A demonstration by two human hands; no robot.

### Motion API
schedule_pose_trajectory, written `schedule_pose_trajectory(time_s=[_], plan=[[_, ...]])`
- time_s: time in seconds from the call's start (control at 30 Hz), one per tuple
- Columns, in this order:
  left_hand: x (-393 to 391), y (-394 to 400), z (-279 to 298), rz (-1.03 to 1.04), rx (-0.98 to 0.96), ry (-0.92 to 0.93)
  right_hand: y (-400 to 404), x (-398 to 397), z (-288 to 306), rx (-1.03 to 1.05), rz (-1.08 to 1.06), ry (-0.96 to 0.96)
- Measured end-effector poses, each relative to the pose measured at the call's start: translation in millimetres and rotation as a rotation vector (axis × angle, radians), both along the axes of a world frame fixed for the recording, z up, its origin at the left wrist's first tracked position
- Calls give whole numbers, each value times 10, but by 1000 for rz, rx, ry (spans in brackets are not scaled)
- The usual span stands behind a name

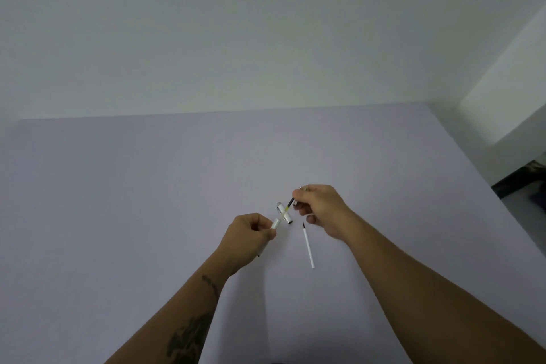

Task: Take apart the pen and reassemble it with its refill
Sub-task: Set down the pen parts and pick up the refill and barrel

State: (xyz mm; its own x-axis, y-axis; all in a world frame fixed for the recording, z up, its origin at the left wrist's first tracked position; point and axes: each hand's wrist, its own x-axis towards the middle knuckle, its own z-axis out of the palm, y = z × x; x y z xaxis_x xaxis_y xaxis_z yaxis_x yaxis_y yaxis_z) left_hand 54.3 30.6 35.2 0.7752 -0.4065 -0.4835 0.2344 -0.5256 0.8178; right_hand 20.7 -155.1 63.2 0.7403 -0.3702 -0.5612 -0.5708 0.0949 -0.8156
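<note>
My left hand (pixel 251 235) grips a white pen barrel (pixel 275 223); its open end points up and to the right. My right hand (pixel 320 208) pinches a thin dark refill (pixel 289 204) with a yellowish end, aimed down-left toward the barrel's opening. On the table just behind the refill lies a white pen cap (pixel 284 214) with a metal clip. A second refill (pixel 308 245), white with a black tip, lies loose on the table below my right hand.
The pale lavender table (pixel 147 186) spreads wide around my hands, its far edge meeting a white wall. A dark floor area (pixel 523 183) shows past the table's right edge.
</note>
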Motion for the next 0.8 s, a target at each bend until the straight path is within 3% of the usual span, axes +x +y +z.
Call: schedule_pose_trajectory(time_s=[0.17,0.37,0.6,0.8], plan=[[-8,-5,-163,71,125,-4,-351,64,-113,-16,5,77],[-55,11,-248,93,151,16,-292,9,-447,-246,342,275],[-99,61,-313,98,150,47,-155,-2,-762,-429,323,239],[-134,88,-335,99,149,60,-154,27,-871,-454,289,196]])
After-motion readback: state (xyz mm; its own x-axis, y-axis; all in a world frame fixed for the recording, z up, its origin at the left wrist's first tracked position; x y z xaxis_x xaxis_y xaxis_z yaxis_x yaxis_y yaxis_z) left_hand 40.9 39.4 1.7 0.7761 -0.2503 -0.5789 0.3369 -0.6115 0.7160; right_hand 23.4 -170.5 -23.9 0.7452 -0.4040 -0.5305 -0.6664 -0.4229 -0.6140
